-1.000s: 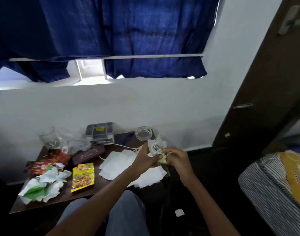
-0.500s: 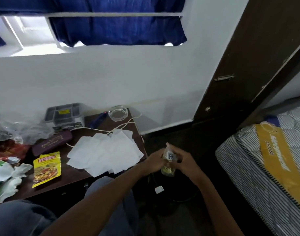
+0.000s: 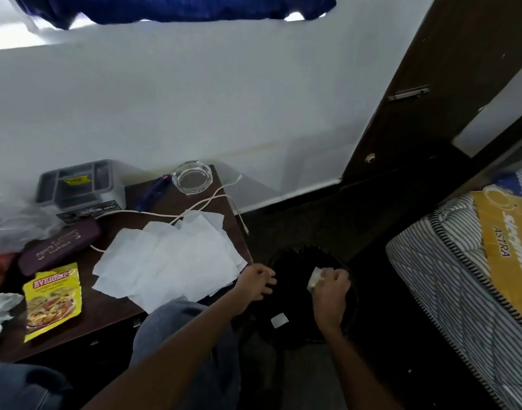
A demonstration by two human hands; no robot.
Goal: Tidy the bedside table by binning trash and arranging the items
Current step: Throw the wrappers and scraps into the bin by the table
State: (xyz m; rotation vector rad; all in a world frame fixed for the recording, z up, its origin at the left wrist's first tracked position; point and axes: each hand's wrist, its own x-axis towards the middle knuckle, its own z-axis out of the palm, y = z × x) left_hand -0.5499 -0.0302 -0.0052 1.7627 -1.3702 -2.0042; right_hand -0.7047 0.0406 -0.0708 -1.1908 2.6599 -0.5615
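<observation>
Crumpled white paper (image 3: 0,306) lies at the far left of the desk (image 3: 105,312), with a yellow spice packet (image 3: 54,300) flat just beside it. Behind the packet sits a maroon case (image 3: 60,245), and behind that a clear plastic bag (image 3: 14,220) and a grey organiser tray (image 3: 76,180) against the wall. Toward the desk's right side a spread of white paper sheets (image 3: 171,258) overlaps, and a white cable (image 3: 206,207) trails across its far edge and off the corner. A blue pen (image 3: 151,192) and a glass ashtray (image 3: 191,179) sit at the back right corner.

The left hand (image 3: 255,282) hangs at the desk's right edge, fingers loosely curled and holding nothing visible. To its right a black bin (image 3: 301,251) stands on the floor. The right hand (image 3: 330,291) is over its opening, clenched round a crumpled wrapper (image 3: 314,278). A small white scrap (image 3: 279,321) shows lower down in the dark; whether it lies inside the bin is unclear. A striped mattress (image 3: 461,276) fills the far right.
</observation>
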